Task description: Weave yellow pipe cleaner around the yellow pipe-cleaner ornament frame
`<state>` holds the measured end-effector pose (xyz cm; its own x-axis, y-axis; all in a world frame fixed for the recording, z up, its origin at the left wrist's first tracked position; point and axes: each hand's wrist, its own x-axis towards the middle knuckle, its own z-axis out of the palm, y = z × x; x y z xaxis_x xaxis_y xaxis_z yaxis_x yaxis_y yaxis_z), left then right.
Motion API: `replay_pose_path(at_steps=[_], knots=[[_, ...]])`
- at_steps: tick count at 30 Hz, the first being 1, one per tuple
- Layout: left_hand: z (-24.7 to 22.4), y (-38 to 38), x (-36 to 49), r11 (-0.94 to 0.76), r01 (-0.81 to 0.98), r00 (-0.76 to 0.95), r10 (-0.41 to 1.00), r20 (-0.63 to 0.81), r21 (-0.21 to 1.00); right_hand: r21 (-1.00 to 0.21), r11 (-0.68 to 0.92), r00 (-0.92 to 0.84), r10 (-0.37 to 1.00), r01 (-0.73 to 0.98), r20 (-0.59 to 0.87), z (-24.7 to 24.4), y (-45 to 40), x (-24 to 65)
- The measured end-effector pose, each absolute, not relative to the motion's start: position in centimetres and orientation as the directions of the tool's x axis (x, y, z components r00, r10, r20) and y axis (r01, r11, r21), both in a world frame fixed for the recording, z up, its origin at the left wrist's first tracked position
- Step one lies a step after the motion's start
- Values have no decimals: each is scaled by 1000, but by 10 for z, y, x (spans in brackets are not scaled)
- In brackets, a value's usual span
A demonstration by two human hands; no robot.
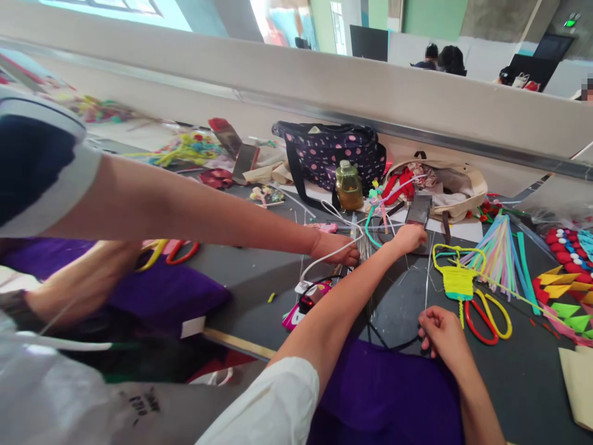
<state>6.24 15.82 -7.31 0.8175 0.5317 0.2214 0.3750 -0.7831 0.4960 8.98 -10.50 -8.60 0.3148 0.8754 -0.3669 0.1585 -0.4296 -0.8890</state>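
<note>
A thin wire point(427, 285), right of the frame's centre, points upward, its long axis nearly vertical, lower end pinched in the right hand point(442, 335). The left hand point(410, 240) curls just below a phone point(418, 210); its grip I cannot tell.

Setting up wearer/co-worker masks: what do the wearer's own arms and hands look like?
Left hand: ungloved, wrist and forearm bare; a plain white sleeve higher up the arm, no marking visible. Right hand: ungloved too, nothing visible on the wrist, no sleeve in frame.
</note>
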Motion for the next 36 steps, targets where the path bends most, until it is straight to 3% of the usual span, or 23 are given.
replay_pose_path(at_steps=[11, 17, 20, 25, 31, 36], knots=[[-66, 151, 54, -801, 355, 833, 505, 227, 483, -937, -348, 410, 858, 19, -310, -80, -115, 108], [-55, 124, 33, -790, 466, 706, 603, 371, 398, -954, -281, 495, 847, 106, -195, -74, -89, 128], [-58, 105, 17, -769, 532, 726, 629, 277, 355, -941, -280, 517, 843, 190, -147, -75, -61, 141], [-75, 84, 2, -846, 466, 836, 517, 182, 259, -910, -299, 516, 849, 286, -117, -81, -33, 150], [-62, 81, -11, -806, 502, 791, 574, 210, 312, -900, -310, 549, 830, 306, -99, -81, -41, 151], [-36, 86, -25, -730, 434, 736, 625, 260, 527, -944, -266, 547, 828, 193, -122, -78, -40, 146]])
